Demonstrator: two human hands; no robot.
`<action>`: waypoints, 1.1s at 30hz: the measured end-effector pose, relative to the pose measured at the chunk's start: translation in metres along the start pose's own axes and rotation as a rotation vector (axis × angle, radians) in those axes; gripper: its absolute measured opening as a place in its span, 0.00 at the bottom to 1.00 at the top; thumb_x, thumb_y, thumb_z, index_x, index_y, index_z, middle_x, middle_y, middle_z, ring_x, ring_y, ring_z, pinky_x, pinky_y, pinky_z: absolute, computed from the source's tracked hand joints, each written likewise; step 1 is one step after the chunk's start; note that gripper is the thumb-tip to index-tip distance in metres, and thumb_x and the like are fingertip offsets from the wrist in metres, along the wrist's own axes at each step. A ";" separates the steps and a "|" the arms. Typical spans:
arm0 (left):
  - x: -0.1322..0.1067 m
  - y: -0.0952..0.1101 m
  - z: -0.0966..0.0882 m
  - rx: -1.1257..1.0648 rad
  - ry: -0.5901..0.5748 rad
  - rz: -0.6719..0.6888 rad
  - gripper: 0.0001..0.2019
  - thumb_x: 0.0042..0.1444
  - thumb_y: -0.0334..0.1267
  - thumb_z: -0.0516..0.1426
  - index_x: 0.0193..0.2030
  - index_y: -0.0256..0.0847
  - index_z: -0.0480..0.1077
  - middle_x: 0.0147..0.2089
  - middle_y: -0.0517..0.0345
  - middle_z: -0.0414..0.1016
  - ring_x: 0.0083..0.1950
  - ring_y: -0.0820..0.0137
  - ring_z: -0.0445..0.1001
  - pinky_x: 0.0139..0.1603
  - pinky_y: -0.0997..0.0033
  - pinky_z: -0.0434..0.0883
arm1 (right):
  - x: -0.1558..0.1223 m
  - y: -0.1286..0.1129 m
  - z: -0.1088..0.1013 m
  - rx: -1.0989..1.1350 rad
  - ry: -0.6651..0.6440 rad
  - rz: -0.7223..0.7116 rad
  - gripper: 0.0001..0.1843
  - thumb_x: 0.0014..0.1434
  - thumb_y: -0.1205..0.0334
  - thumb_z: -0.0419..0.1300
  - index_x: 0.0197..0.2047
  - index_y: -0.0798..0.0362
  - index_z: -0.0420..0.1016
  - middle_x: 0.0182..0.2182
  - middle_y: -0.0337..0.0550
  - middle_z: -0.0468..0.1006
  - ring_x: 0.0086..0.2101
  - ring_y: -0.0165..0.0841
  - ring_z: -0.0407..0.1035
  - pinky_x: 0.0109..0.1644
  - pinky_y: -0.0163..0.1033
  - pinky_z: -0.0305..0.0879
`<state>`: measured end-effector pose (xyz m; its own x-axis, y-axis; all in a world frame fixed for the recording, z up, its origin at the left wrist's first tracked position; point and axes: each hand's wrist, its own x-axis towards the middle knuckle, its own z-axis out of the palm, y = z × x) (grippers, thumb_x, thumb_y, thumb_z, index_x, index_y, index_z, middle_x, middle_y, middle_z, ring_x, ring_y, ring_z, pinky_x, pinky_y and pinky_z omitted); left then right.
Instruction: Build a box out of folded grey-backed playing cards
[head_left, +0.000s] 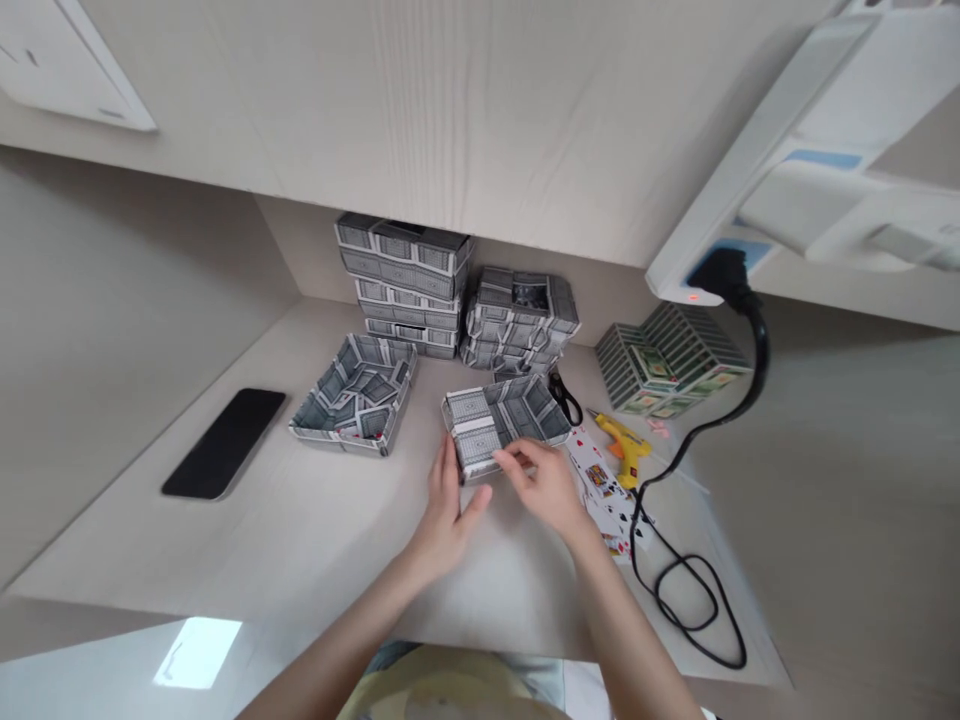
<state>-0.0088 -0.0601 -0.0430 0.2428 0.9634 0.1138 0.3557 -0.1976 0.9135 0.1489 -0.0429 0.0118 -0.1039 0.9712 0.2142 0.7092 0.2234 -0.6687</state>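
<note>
A small tray folded from grey-backed playing cards (504,424) sits on the pale desk (315,540) in front of me. My left hand (447,510) rests against its near left corner, fingers straight and thumb out. My right hand (546,484) pinches the tray's near edge with curled fingers. Another open card tray (355,406) lies to the left.
Two stacks of card boxes (405,286) (519,318) stand at the back. A fanned card block (667,362) sits right, near scissors (564,396), a yellow glue gun (625,448), loose face-up cards (604,490) and a black cable (690,590). A black phone (225,442) lies left.
</note>
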 end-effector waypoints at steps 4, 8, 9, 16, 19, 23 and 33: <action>-0.006 -0.002 -0.006 -0.155 0.100 -0.111 0.28 0.58 0.48 0.43 0.63 0.43 0.38 0.65 0.49 0.40 0.65 0.65 0.41 0.64 0.57 0.46 | -0.006 0.022 -0.001 -0.055 0.116 0.037 0.21 0.58 0.53 0.48 0.17 0.53 0.57 0.16 0.35 0.61 0.21 0.26 0.57 0.26 0.31 0.52; 0.008 -0.006 -0.018 -0.157 0.068 -0.194 0.27 0.58 0.50 0.41 0.61 0.39 0.46 0.64 0.47 0.46 0.65 0.64 0.43 0.64 0.56 0.43 | -0.006 0.039 -0.005 -0.034 0.155 -0.022 0.23 0.57 0.52 0.48 0.15 0.52 0.51 0.15 0.34 0.55 0.19 0.26 0.52 0.25 0.33 0.50; 0.010 -0.007 -0.020 -0.150 0.016 -0.171 0.28 0.57 0.50 0.42 0.61 0.39 0.46 0.64 0.47 0.46 0.65 0.63 0.44 0.64 0.56 0.44 | -0.006 0.040 -0.006 -0.037 0.144 -0.030 0.22 0.57 0.53 0.48 0.15 0.52 0.52 0.15 0.35 0.56 0.20 0.26 0.53 0.25 0.33 0.51; 0.003 -0.015 -0.016 0.074 -0.204 0.177 0.44 0.44 0.44 0.59 0.64 0.41 0.37 0.65 0.44 0.42 0.65 0.55 0.42 0.62 0.51 0.48 | -0.006 0.020 0.002 -0.189 0.166 0.068 0.19 0.56 0.48 0.49 0.40 0.52 0.70 0.46 0.52 0.68 0.47 0.42 0.60 0.48 0.47 0.56; 0.002 -0.014 -0.012 0.081 -0.184 0.200 0.39 0.50 0.41 0.55 0.64 0.43 0.36 0.65 0.46 0.43 0.65 0.58 0.44 0.62 0.52 0.50 | -0.007 0.013 0.005 -0.086 0.143 0.112 0.22 0.55 0.47 0.49 0.45 0.53 0.69 0.47 0.52 0.68 0.48 0.41 0.61 0.50 0.47 0.56; 0.006 0.008 -0.019 0.035 -0.118 0.227 0.33 0.53 0.40 0.52 0.63 0.45 0.40 0.66 0.50 0.40 0.65 0.61 0.43 0.63 0.54 0.49 | -0.008 0.011 0.010 0.224 0.104 0.225 0.22 0.56 0.46 0.46 0.36 0.53 0.72 0.34 0.46 0.75 0.38 0.38 0.67 0.43 0.42 0.61; 0.011 0.048 -0.047 0.263 0.038 0.310 0.29 0.48 0.37 0.57 0.58 0.48 0.54 0.63 0.53 0.49 0.63 0.59 0.50 0.60 0.54 0.56 | -0.019 -0.002 0.041 0.358 0.303 0.150 0.22 0.60 0.51 0.41 0.44 0.54 0.69 0.42 0.49 0.71 0.45 0.37 0.63 0.50 0.45 0.56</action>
<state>-0.0315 -0.0500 0.0201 0.3433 0.8558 0.3869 0.4909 -0.5147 0.7029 0.1209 -0.0584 -0.0194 0.2259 0.9391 0.2591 0.4112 0.1492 -0.8992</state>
